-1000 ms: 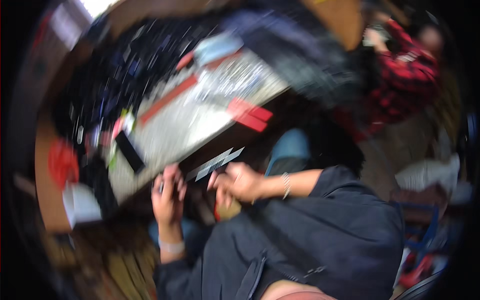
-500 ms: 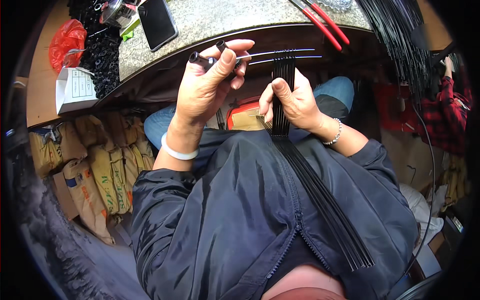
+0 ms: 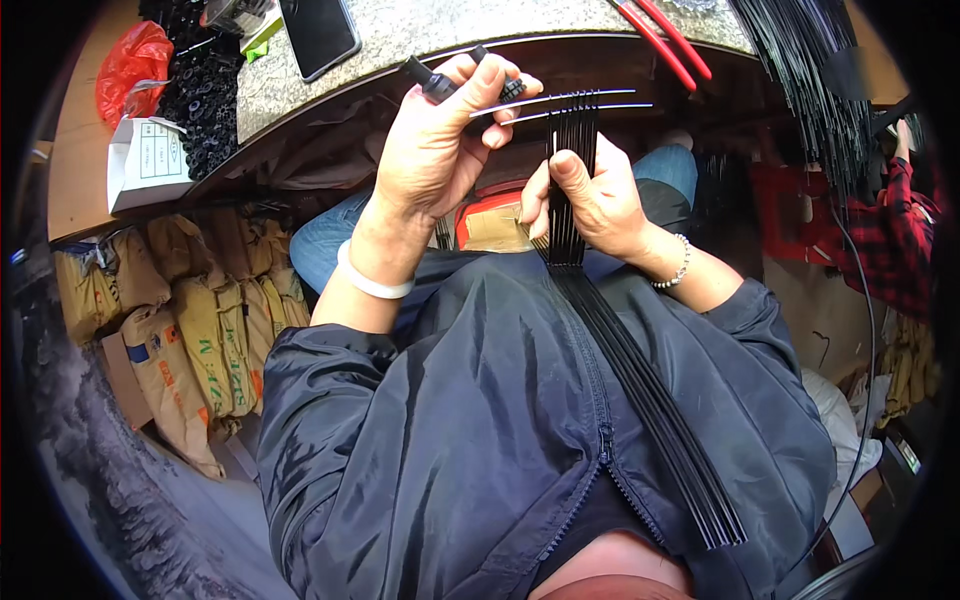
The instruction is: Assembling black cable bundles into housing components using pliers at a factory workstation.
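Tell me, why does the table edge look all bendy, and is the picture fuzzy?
In the head view, the fisheye lens bends the stone table edge into a curve and leaves dark corners; the middle is sharp, so the left hand, the right hand and the bundle of black rods show clearly; the grey floor near the rim looks smeared.

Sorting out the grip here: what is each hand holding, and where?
Right hand grips a bundle of thin black rods near its upper end; left hand pinches small black caps.
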The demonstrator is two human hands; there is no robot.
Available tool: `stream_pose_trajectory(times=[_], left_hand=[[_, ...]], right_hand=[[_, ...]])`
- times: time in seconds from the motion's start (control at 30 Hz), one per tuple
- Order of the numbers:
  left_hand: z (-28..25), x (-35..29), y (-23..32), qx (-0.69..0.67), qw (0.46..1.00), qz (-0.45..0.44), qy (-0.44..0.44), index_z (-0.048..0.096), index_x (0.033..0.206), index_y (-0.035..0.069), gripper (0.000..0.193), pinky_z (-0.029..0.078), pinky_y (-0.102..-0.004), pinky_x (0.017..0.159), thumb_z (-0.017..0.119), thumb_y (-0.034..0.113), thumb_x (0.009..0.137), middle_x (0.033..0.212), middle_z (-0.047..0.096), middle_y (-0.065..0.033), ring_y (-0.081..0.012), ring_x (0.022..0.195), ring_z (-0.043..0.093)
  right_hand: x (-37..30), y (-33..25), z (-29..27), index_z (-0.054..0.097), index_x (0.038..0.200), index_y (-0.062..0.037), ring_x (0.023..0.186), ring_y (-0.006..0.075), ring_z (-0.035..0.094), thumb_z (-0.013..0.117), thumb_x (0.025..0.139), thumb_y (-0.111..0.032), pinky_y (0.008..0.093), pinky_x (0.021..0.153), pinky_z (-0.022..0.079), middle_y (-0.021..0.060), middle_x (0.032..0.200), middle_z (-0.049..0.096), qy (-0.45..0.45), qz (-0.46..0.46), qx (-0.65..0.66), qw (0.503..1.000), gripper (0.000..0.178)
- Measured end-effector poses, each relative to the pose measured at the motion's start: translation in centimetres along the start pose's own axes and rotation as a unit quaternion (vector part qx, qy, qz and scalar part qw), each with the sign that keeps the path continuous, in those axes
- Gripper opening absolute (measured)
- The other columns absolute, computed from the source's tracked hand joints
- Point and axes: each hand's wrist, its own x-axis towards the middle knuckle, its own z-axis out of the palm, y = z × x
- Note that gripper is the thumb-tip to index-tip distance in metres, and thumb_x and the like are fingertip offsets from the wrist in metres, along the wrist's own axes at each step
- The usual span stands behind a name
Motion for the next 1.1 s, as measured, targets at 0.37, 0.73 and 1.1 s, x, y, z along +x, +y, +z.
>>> stream_pose_trajectory(times=[0.37,0.73,1.1], left_hand=[[0.4,-0.1,0.6,0.089,0.995,-0.024,0.025,0.06,0.083,0.001,0.02,0.041,-0.0163,0.048,0.066,0.02,0.085,0.084,0.065,-0.0099,-0.0066,0.059,0.054],[0.5,0.2,0.5,0.099,0.995,-0.009,0.025,0.064,0.09,-0.002,0.021,0.038,-0.0181,0.046,0.069,0.017,0.083,0.077,0.062,-0.0059,-0.0076,0.057,0.051],[0.7,0.2,0.7,0.113,0.993,-0.014,0.027,0.066,0.093,-0.003,0.021,0.036,-0.0174,0.046,0.066,0.017,0.085,0.063,0.056,-0.0025,-0.0064,0.051,0.048]], right_hand=[[0.0,0.0,0.2,0.04,0.11,0.0006,0.05,0.0156,0.059,0.047,0.093,-0.039,0.0236,0.047,0.049,0.0151,0.067,0.062,0.003,0.018,-0.009,1.0,0.043],[0.8,-0.2,0.0,0.04,0.103,-0.0018,0.05,0.0162,0.06,0.048,0.093,-0.038,0.024,0.048,0.049,0.0156,0.067,0.062,-0.005,0.028,0.0,1.0,0.038],[1.0,-0.4,0.1,0.042,0.108,-0.0007,0.051,0.0169,0.06,0.048,0.093,-0.036,0.0252,0.049,0.05,0.0146,0.068,0.062,-0.004,0.049,-0.003,0.999,0.039]])
